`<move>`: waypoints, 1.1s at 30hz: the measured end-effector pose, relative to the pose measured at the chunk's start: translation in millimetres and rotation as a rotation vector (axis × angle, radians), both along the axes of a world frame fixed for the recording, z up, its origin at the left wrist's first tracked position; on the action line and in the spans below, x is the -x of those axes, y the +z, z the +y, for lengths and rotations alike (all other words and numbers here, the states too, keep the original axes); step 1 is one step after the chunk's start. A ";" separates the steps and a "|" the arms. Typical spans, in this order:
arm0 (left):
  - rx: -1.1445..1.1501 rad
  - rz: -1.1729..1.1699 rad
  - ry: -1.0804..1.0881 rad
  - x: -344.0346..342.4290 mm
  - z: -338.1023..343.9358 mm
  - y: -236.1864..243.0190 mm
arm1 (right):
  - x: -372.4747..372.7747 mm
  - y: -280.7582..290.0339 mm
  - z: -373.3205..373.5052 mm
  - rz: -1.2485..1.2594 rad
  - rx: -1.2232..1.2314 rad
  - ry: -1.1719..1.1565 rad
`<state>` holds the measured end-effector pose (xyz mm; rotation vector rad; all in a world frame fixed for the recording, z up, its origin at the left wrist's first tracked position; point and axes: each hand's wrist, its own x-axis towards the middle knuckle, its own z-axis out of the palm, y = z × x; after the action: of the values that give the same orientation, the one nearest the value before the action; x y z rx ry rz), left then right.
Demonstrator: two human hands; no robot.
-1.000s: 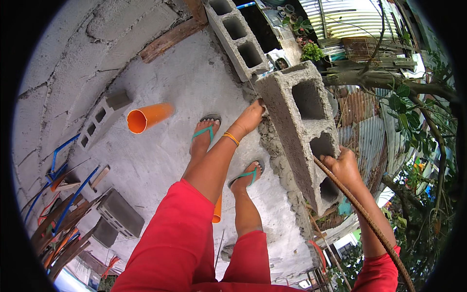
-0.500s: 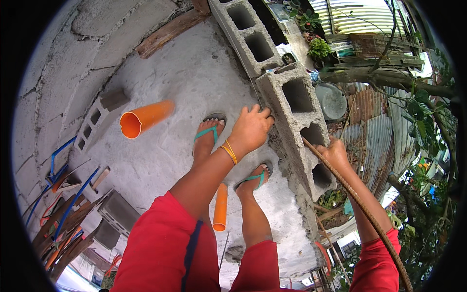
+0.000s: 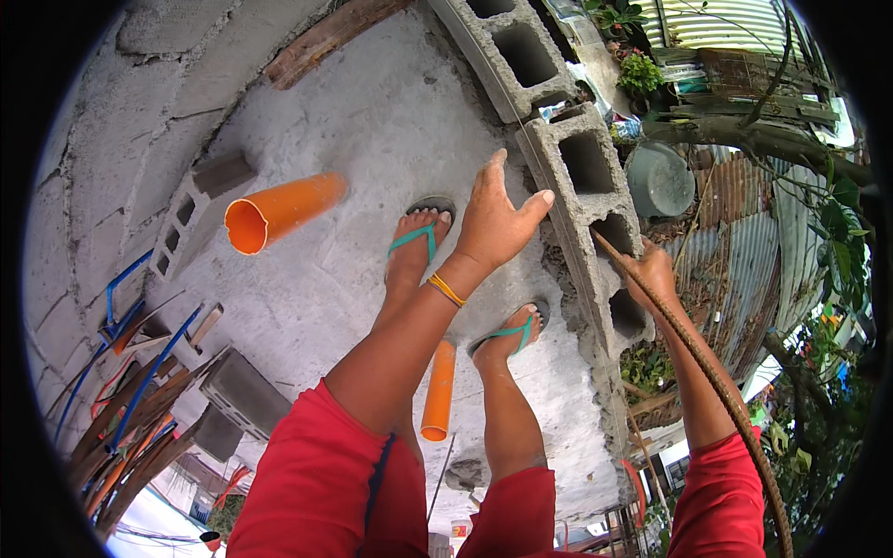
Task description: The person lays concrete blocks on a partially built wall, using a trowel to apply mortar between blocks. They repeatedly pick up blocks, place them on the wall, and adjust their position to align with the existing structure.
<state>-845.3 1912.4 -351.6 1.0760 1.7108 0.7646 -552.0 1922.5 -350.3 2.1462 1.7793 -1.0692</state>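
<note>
Here, at far L, scrap wood (image 3: 139, 437) is piled w/ blue pipes (image 3: 153, 391) laid across it. A holed block (image 3: 191, 219) is placed by the wall, & an orange pipe (image 3: 284, 219) is seen just R of it. Btwn the legs, a 2nd pipe (image 3: 439, 391) is seen. L hand (image 3: 500, 219) is held spread over the floor side, thumb well apart from fingers; thumb tip is seen by the near edge of the long block (image 3: 603, 205), but contact can't be told. Said block is set at the floor's R edge, cells up, end to end w/ the next block (image 3: 479, 60). A rusty rod (image 3: 716, 386) is seen running from its mid cell to lower R. R hand (image 3: 653, 274) is placed at its far side, partly covered by the rod; fingertips are hidden, so whether it's pinched can't be told. Farther R, a basin (image 3: 660, 179) is seen.
</note>
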 end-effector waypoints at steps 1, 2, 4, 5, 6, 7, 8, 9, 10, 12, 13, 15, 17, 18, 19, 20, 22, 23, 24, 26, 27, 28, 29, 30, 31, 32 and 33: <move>0.046 -0.061 0.038 -2.6 9.2 -6.9 | -0.7 -3.9 0.5 0.005 -0.012 -0.001; 0.101 -0.121 0.076 -5.4 17.9 -12.9 | -0.8 -5.7 0.7 -0.022 0.009 -0.021; 0.182 -0.324 0.143 -13.1 34.0 -24.4 | -0.1 -6.8 2.1 0.031 -0.023 0.037; 0.188 -0.408 0.178 -19.0 40.4 -29.2 | 1.2 -6.2 2.6 0.041 -0.019 0.025; 0.213 -0.491 0.213 -24.1 45.8 -33.1 | 2.7 -5.3 3.1 0.051 -0.014 0.012; 0.186 -0.564 0.215 -27.2 51.4 -36.8 | 4.4 -4.4 4.5 0.053 -0.032 0.036; 0.157 -0.622 0.239 -30.5 54.2 -39.7 | 6.1 -4.1 5.3 0.057 -0.046 0.061; 0.157 -0.672 0.258 -32.5 56.3 -40.6 | 8.0 -3.4 6.5 0.073 -0.068 0.095; 0.189 -0.720 0.277 -33.6 57.8 -42.0 | 9.7 -4.0 7.8 0.057 -0.082 0.132; 0.191 -0.711 0.298 -35.1 59.6 -41.9 | 12.2 -5.4 10.4 0.027 -0.114 0.198; 0.205 -0.713 0.311 -35.7 60.7 -42.0 | 12.6 -6.4 11.1 0.032 -0.073 0.182; 0.259 -0.748 0.332 -37.4 61.9 -40.9 | 12.7 -8.7 11.3 -0.028 0.019 0.097; 0.274 -0.753 0.324 -36.4 65.3 -40.2 | 12.1 -11.0 9.8 -0.019 -0.048 0.118; 0.301 -0.749 0.320 -34.9 67.3 -39.9 | 12.4 -12.4 8.9 -0.030 -0.065 0.121; 0.319 -0.721 0.309 -33.1 68.8 -39.9 | 11.7 -12.9 7.9 -0.028 -0.071 0.121; 0.329 -0.724 0.294 -30.8 70.5 -40.5 | 12.3 -14.3 7.0 -0.039 -0.061 0.112; 0.394 -0.710 0.273 -27.5 73.5 -42.3 | 12.7 -16.5 6.6 -0.065 -0.046 0.105; 0.404 -0.740 0.264 -27.4 72.8 -42.8 | 13.9 -18.2 6.6 -0.078 -0.041 0.109; 0.382 -0.756 0.259 -27.9 72.9 -43.8 | 15.0 -19.0 6.8 -0.111 -0.033 0.111; 0.340 -0.781 0.256 -29.4 73.1 -45.1 | 16.6 -19.0 6.7 -0.092 -0.068 0.122; 0.326 -0.783 0.254 -29.7 73.1 -45.9 | 17.4 -18.9 6.6 -0.114 -0.067 0.122; 0.327 -0.788 0.247 -30.3 73.1 -45.6 | 18.0 -17.7 5.9 -0.094 -0.080 0.101; 0.336 -0.789 0.250 -30.4 73.4 -46.0 | 18.3 -16.4 5.3 -0.093 -0.076 0.079; 0.330 -0.791 0.242 -31.6 72.8 -44.5 | 18.2 -14.3 4.3 -0.092 -0.072 0.057; 0.333 -0.792 0.244 -31.7 72.7 -44.0 | 19.3 -14.3 4.3 -0.095 -0.085 0.069; 0.348 -0.791 0.249 -31.7 73.3 -42.7 | 20.1 -14.1 4.2 -0.100 -0.100 0.081; 0.340 -0.805 0.261 -31.8 73.7 -41.9 | 21.1 -15.1 4.9 -0.116 -0.123 0.095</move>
<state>-813.5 1986.1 -393.5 0.2380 1.2133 0.8725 -573.0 1927.3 -365.3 2.1187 1.9171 -0.8167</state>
